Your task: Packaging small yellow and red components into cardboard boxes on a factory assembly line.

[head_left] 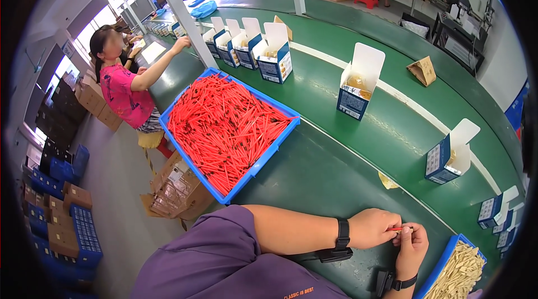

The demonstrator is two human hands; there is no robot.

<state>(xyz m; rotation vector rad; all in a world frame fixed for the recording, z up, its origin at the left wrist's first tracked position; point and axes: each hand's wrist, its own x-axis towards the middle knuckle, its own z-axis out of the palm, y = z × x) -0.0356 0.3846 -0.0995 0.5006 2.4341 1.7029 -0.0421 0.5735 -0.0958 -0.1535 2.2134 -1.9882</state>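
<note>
My left hand (372, 228) is closed in a pinch on a thin red stick (395, 229). My right hand (412, 246) meets it from the right, fingertips closed on the stick's other end; any second small piece there is hidden by the fingers. Left of my arm, a blue tray (255, 171) holds a heap of thin red sticks (224, 128) with dark ends. By my right wrist, at the lower right, another blue tray (439, 268) is filled with small pale beige strips (462, 271).
Open blue-and-white boxes (353, 100) with amber contents line the green conveyor belt (314, 83); another box (443, 159) stands to the right. A folded cardboard piece (423, 71) lies beyond. At left, a co-worker in a pink shirt (120, 92) reaches toward the boxes. A cardboard carton (176, 190) sits below.
</note>
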